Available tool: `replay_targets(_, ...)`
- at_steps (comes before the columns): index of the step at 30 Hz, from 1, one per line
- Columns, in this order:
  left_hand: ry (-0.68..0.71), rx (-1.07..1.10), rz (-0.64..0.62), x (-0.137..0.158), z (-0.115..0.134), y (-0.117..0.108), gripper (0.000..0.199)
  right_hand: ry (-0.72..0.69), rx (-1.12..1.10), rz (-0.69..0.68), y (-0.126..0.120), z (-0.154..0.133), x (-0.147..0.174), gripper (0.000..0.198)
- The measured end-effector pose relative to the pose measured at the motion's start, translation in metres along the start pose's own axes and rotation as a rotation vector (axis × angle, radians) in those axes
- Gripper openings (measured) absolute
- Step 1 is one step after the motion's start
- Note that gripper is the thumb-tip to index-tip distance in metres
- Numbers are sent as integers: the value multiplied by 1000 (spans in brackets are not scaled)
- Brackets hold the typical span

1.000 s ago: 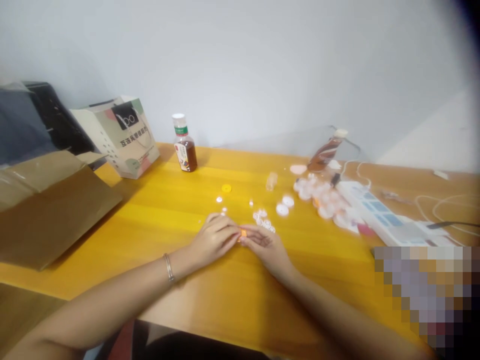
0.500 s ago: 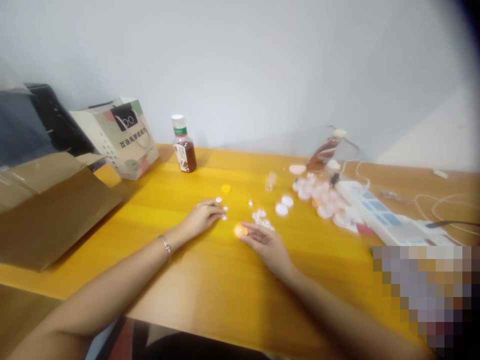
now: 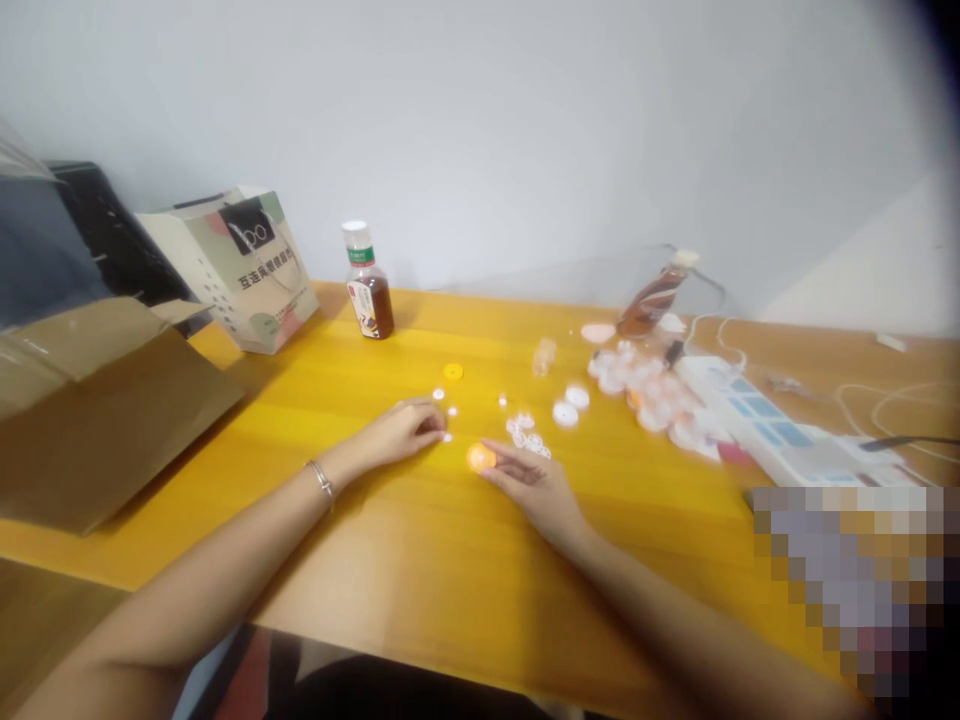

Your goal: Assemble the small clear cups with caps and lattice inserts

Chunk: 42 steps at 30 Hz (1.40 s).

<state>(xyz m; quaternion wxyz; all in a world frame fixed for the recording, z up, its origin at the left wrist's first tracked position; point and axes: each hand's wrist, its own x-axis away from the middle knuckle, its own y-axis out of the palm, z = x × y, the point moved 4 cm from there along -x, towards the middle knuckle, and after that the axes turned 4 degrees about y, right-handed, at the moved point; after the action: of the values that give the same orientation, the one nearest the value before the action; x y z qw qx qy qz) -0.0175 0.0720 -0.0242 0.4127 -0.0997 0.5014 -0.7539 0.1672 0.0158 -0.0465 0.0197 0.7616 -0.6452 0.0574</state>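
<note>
My right hand [image 3: 536, 485] pinches an orange round disc with a pale centre [image 3: 481, 458] between thumb and fingers, just above the table. To its left, my left hand [image 3: 405, 430] has its fingers curled together low over the tabletop. A small white piece [image 3: 448, 437] shows at its fingertips; blur hides its exact shape. Two more small white pieces [image 3: 452, 411] lie just beyond those fingers. A yellow disc [image 3: 453, 371] lies farther back. Behind my right hand is a cluster of white ring-like pieces [image 3: 529, 440], with a lone small white piece [image 3: 502, 401] nearby.
Two white discs [image 3: 565, 413] and a clear piece [image 3: 544, 357] lie right of centre. Pale round parts [image 3: 649, 390] are heaped beside a white power strip [image 3: 742, 415]. Bottles [image 3: 370, 300] stand behind. A cardboard box [image 3: 112, 430] and paper bag [image 3: 259, 270] occupy the left.
My left fingers have curled inward, and the small white piece at their tips has shifted slightly towards me. My right hand still holds the orange disc in nearly the same place.
</note>
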Motion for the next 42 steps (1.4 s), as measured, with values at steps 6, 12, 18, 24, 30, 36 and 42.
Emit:
replay_targets(6,-80,84,-42,3,-7,-2,13,-1,-14,-9,0,2,0,34)
replay_targets(12,-20,100,-70,0,0,-2,13,17,-11,-19,0,1,-1,34)
replay_targets(18,4,-35,-95,0,1,-2,12,23,-5,-21,1,0,0,34)
replay_targets(24,47,-303,-91,4,0,-4,14,28,-7,-15,1,1,-1,37)
replay_targets(30,205,-156,94,9,35,0,16,30,-44,-35,1,1,-2,39)
replay_targets(36,391,-120,129,12,60,10,18,45,-100,-129,4,0,-1,35)
replay_targets(42,423,-124,154,10,54,13,16,75,-129,-151,4,2,-1,35)
